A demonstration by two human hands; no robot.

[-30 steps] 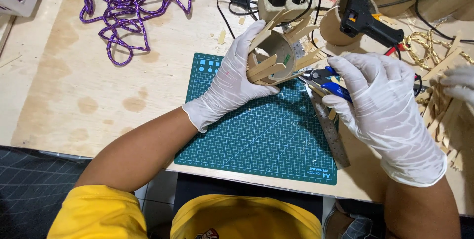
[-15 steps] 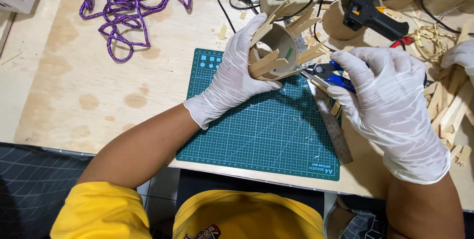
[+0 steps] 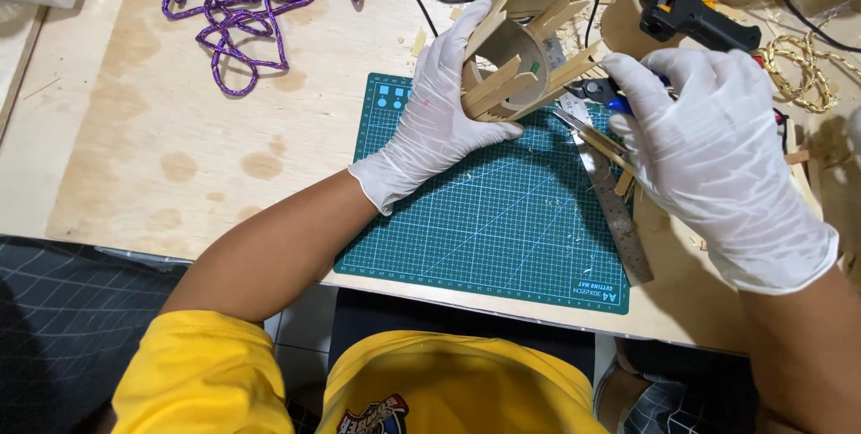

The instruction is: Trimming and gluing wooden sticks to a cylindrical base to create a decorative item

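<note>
My left hand [image 3: 437,111], in a white glove, grips a cardboard tube [image 3: 508,61] with flat wooden sticks glued along its sides, held above the far edge of the green cutting mat [image 3: 484,219]. My right hand [image 3: 708,147], also gloved, is closed on blue-handled cutters [image 3: 599,93] whose jaws point at a stick jutting from the tube's right side. A thin wooden stick [image 3: 603,147] lies under the right hand's fingers, over a metal ruler [image 3: 614,201].
A purple cord [image 3: 242,4] lies tangled at the far left of the wooden table [image 3: 134,156]. A black glue gun [image 3: 686,8] rests on a cardboard roll at the back right. Loose sticks and gold braid [image 3: 807,62] lie at the right edge.
Both hands have kept their grip. The tube has turned slightly in my left hand, and the cutters have stayed close to its right side.
</note>
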